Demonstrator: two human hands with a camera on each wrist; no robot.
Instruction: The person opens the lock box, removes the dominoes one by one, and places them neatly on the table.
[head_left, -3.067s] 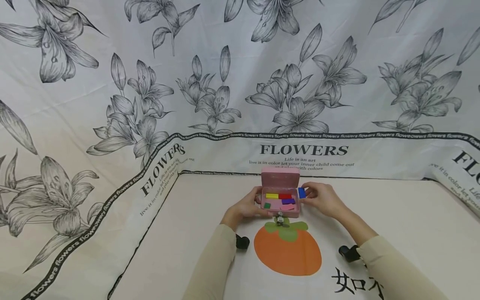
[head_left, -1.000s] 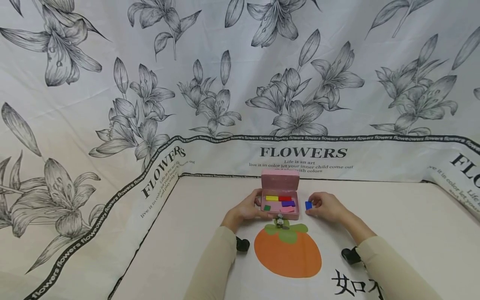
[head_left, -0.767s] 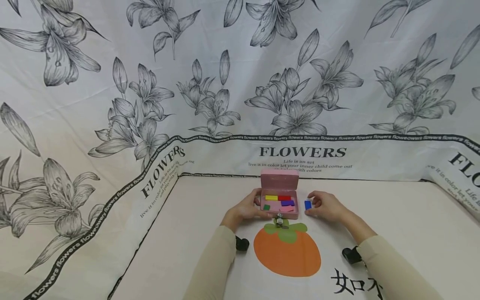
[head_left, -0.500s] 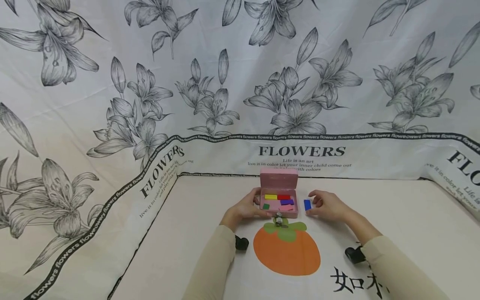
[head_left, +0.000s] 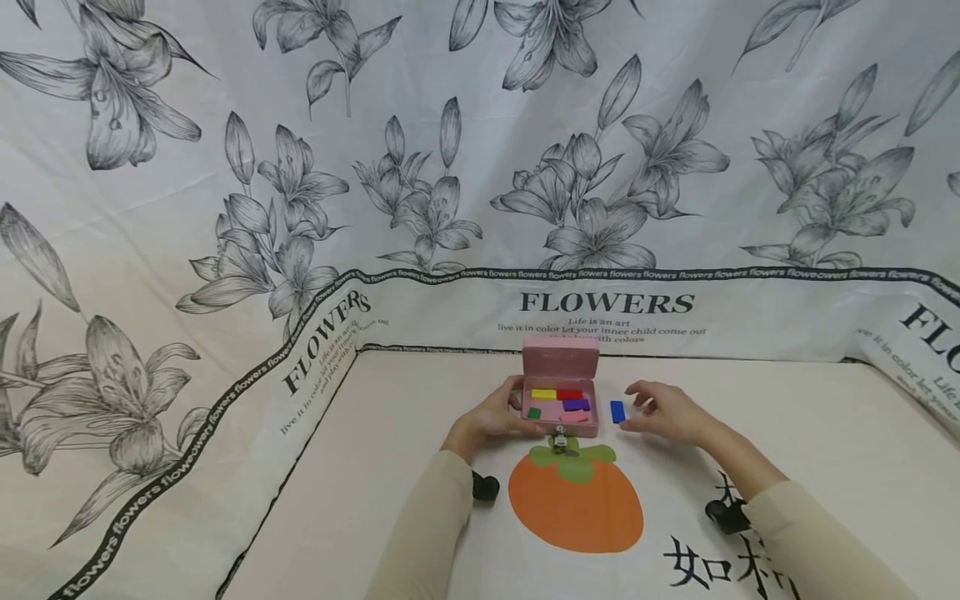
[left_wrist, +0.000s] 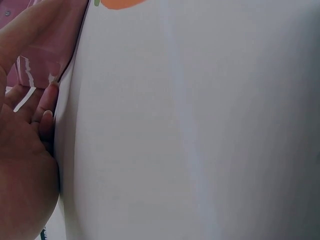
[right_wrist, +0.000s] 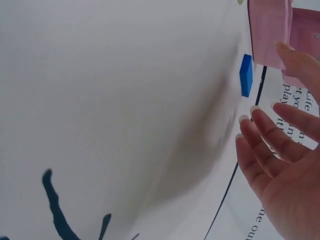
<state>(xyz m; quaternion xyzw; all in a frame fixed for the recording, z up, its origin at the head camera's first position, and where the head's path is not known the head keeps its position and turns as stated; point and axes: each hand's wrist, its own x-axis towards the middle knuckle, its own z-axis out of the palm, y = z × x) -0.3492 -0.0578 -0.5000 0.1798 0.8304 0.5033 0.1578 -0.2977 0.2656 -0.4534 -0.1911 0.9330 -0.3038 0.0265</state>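
Extending in from the near edge, two beige sleeves (head_left: 423,529) each have a blk device (head_left: 486,487) at the wrist. Printed blk characters (head_left: 697,567) lie R of ctr on the wht tabletop (head_left: 360,483); an orange fruit print (head_left: 576,504) sits at ctr. Just beyond: metal clasp (head_left: 559,437) on the front of the pink box (head_left: 581,431).

L hand (head_left: 495,412) grips the box at its L end; L fingers (left_wrist: 46,105) are bent against the box, thumb along the front. R hand (head_left: 671,412) is near the box's R side; R fingers (right_wrist: 280,132) are spread apart, holding nothing. Blue block (head_left: 617,412) lies on the tabletop btwn box and R hand, clear of the fingers.

Box contents, front to rear: pink piece (head_left: 573,416) at R, green piece (head_left: 534,413) at L; purple block (head_left: 576,405) at R; yellow block (head_left: 543,394) and red block (head_left: 570,395) end to end. Lid (head_left: 561,364) is raised at the rear.

Backdrop: wht fabric w/ "FLOWERS" lettering (head_left: 607,303) below, blk-and-wht lily prints (head_left: 600,233) above.
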